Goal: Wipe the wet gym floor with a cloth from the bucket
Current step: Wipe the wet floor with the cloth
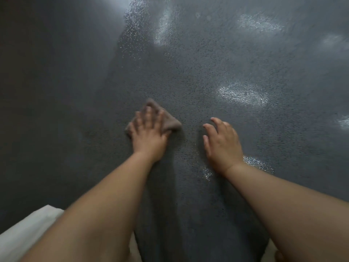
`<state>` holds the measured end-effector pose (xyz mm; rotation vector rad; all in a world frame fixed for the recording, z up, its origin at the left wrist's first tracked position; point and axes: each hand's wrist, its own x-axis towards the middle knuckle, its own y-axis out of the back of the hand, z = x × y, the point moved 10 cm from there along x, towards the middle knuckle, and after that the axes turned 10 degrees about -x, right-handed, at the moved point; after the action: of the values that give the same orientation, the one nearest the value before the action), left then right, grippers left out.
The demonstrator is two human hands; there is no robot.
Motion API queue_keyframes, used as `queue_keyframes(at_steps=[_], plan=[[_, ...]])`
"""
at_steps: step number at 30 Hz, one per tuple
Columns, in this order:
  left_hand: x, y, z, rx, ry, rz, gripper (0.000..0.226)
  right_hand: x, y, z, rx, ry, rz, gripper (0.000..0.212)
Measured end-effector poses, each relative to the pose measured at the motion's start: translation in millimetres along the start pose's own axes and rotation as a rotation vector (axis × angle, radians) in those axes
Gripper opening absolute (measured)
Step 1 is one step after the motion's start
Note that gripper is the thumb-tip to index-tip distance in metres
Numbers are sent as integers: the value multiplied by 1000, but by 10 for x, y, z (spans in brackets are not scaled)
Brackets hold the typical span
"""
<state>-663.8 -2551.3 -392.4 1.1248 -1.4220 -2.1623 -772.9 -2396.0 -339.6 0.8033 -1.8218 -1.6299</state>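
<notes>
Two hands work: left hand (149, 133) fingers spread flat, pressing the cloth (171, 122); right hand (222, 142) relaxed on floor (207, 63). Push firmly toward the wet patches beyond the fingertips

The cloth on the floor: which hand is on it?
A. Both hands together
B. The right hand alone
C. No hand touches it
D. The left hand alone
D: the left hand lies spread on the brown cloth and presses it to the floor, while the right hand rests apart on the bare floor beside it.
</notes>
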Motion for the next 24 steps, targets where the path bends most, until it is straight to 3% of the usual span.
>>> queue_keyframes(at_steps=[5, 9, 12, 15, 18, 21, 24], plan=[[-282, 163, -1186, -258, 573, 183, 66, -52, -19, -177, -8, 57, 46, 42], [-627, -12, -1008, -345, 662, 261, 69, -96, -16, -223, -28, 96, 62, 41], [-773, -305, -401, -302, 489, 197, 74, -128, -23, -147, -26, 61, 36, 41], [-933, -533, 491, -182, 81, 89, 80, -166, -37, -15, -30, 12, 9, 42], [-1118, -755, 1198, -64, -250, -146, 73, -268, -18, 192, 18, -107, 18, 43], [-1085, -505, 1284, -218, -390, -152, 67, -422, 63, 310, 34, -206, 120, 35], [-928, -196, 872, -421, -316, -28, 49, -584, -32, -47, 83, -26, 109, 32]])
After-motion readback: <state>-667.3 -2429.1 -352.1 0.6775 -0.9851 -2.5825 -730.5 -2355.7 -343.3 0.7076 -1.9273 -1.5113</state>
